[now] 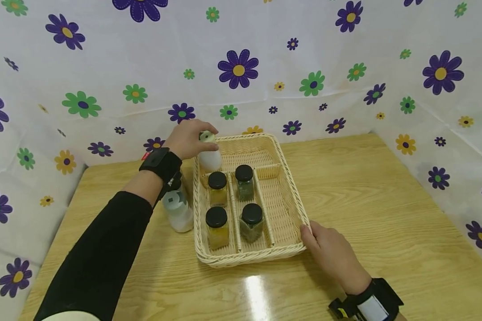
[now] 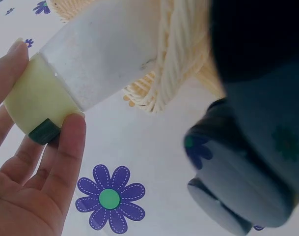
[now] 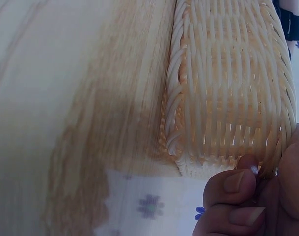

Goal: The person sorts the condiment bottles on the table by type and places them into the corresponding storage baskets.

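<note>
My left hand (image 1: 189, 138) pinches the pale green cap (image 2: 39, 98) of a clear bottle with white contents (image 1: 210, 161), fingers and thumb on opposite sides. The bottle's lower part is inside the far left corner of a woven basket (image 1: 290, 180), close by the rim. At the near right corner my right hand (image 1: 332, 254) grips the basket's rim; in the right wrist view its fingers curl under the woven side (image 3: 228, 88). Two black-lidded jars with yellow contents, one near (image 1: 218, 234) and one far (image 1: 218, 196), stand in the left compartment.
The middle compartment holds two black-lidded jars with greenish contents, near (image 1: 251, 229) and far (image 1: 246, 191). Left of the basket, on the wooden table (image 1: 345, 183), stands another white-filled bottle (image 1: 179, 216), partly behind my left wrist. A flowered cloth (image 1: 265, 107) hangs behind and at both sides.
</note>
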Demonstrator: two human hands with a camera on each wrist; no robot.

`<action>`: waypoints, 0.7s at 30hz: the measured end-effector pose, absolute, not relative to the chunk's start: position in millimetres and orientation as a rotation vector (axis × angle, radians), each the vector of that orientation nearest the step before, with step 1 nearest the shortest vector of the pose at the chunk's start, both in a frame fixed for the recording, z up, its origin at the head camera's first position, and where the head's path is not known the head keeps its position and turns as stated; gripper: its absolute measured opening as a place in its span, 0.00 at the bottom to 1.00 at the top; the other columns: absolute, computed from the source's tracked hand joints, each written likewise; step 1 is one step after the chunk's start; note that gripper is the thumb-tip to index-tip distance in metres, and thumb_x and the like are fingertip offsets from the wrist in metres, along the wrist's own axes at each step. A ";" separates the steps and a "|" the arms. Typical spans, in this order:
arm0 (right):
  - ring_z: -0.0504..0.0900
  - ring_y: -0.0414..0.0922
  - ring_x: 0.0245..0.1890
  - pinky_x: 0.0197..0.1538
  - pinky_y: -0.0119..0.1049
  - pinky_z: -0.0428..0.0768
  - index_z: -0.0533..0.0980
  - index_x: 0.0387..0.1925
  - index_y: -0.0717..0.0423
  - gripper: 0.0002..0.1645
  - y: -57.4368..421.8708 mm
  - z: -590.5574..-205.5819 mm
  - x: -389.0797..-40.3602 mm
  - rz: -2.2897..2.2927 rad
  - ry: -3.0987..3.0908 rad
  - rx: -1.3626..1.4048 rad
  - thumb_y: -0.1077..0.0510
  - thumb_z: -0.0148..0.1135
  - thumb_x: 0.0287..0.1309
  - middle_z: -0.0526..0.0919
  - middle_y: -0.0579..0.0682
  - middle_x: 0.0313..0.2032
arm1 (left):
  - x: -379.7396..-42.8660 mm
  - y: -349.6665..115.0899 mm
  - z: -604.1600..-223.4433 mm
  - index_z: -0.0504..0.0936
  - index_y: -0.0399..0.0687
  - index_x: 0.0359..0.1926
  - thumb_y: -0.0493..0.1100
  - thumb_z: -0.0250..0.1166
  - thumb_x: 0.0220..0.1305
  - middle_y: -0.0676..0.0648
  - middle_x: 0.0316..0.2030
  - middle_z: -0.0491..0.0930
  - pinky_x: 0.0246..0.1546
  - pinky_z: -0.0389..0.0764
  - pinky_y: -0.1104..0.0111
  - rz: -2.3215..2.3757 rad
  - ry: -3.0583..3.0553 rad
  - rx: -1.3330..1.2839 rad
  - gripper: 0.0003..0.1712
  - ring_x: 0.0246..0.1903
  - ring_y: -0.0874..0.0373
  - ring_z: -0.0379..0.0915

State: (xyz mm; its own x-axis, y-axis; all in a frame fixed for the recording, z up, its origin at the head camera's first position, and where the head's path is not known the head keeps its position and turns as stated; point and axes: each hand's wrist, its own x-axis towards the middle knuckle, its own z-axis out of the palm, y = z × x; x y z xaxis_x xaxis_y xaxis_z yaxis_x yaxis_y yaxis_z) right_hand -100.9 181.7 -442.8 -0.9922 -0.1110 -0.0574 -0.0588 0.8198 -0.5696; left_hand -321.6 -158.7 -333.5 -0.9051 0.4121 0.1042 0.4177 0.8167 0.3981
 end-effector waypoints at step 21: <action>0.72 0.42 0.26 0.28 0.35 0.69 0.80 0.46 0.53 0.25 183.7 -441.4 -101.8 -0.903 2.930 -0.130 0.42 0.41 0.77 0.77 0.45 0.24 | -338.5 -147.9 -330.5 0.83 0.46 0.57 0.47 0.75 0.59 0.40 0.61 0.77 0.63 0.70 0.44 -0.711 -3.104 -0.682 0.26 0.65 0.40 0.67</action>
